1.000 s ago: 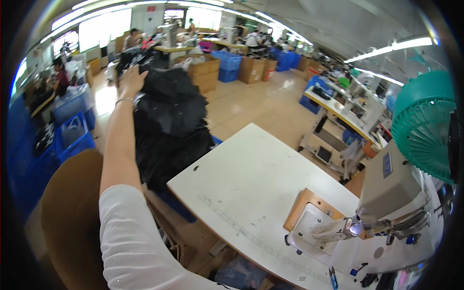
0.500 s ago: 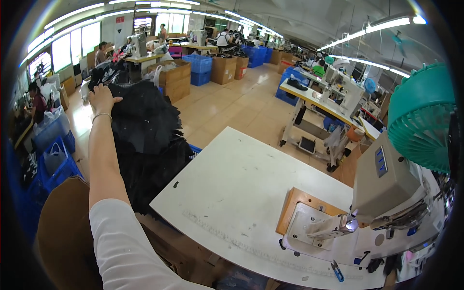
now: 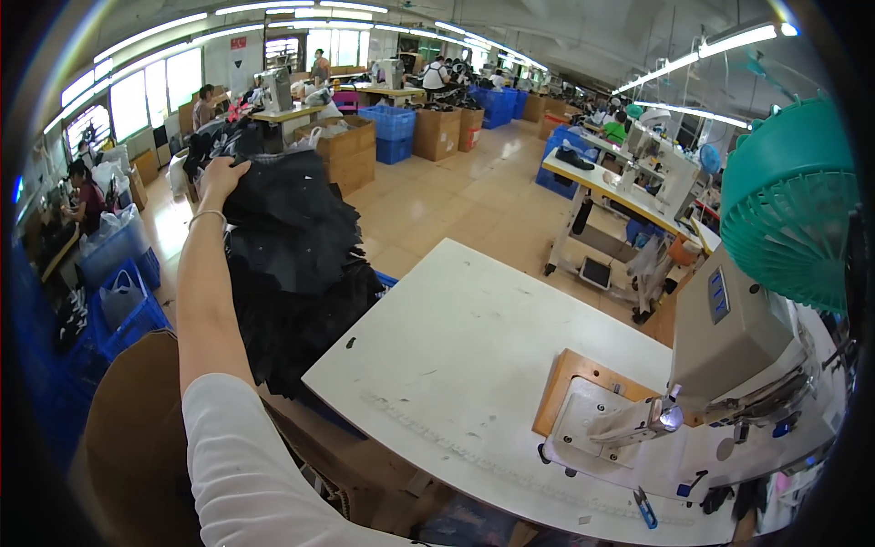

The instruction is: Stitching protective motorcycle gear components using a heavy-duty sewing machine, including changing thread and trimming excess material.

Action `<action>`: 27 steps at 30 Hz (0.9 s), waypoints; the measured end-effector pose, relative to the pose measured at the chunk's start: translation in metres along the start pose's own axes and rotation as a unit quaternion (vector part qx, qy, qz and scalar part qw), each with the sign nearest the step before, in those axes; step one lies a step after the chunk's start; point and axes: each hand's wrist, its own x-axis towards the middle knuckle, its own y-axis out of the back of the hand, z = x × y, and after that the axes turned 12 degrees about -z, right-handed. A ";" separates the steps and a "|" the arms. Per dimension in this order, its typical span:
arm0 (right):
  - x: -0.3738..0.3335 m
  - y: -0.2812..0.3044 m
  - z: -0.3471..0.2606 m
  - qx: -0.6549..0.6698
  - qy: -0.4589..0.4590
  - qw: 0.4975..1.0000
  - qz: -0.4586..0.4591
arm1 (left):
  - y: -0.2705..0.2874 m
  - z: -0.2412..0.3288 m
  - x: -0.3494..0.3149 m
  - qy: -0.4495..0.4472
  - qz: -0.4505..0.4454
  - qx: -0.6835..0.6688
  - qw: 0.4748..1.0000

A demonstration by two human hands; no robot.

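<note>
My left arm, in a white sleeve and with a bangle at the wrist, stretches forward to a tall heap of black fabric pieces (image 3: 296, 223). At the heap's far left edge my left hand (image 3: 220, 182) is closed over the cloth, fingers bent and partly hidden by the hand. The pieces have ragged edges and hang down beside the white sewing table (image 3: 465, 319). My right hand is out of view.
A sewing machine (image 3: 729, 337) with a lit needle area stands at the table's right, below a green fan (image 3: 788, 201). Blue-handled thread snips (image 3: 645, 509) lie near the front edge. A cardboard box (image 3: 128, 438) and blue crates (image 3: 137, 314) are at the left.
My left hand has shifted slightly on the heap, its fingers now more bent and gathered. The whole view has swung a little, so the surroundings sit further right.
</note>
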 end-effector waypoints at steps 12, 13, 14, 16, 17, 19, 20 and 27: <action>-0.001 -0.010 -0.009 -0.141 0.043 0.989 0.033 | -0.002 0.110 -0.010 -0.335 0.391 0.043 0.856; -0.001 -0.010 -0.010 -0.152 0.046 0.987 0.034 | 0.001 0.115 -0.008 -0.364 0.421 0.073 0.828; -0.001 -0.010 -0.010 -0.164 0.049 0.985 0.034 | 0.003 0.118 -0.007 -0.391 0.450 0.104 0.796; -0.005 -0.011 -0.013 -0.187 0.055 0.980 0.043 | 0.000 0.144 -0.027 -0.387 0.460 0.097 0.793; -0.006 -0.012 -0.015 -0.199 0.057 0.977 0.045 | -0.001 0.155 -0.039 -0.400 0.457 0.068 0.791; -0.010 -0.013 -0.018 -0.223 0.059 0.972 0.048 | -0.003 0.179 -0.071 -0.425 0.483 0.004 0.766; -0.012 -0.014 -0.018 -0.236 0.057 0.969 0.046 | -0.005 0.192 -0.090 -0.425 0.460 -0.099 0.773; -0.018 -0.008 -0.026 0.107 -0.044 0.993 0.015 | -0.005 0.255 -0.248 -0.493 0.412 -0.351 0.682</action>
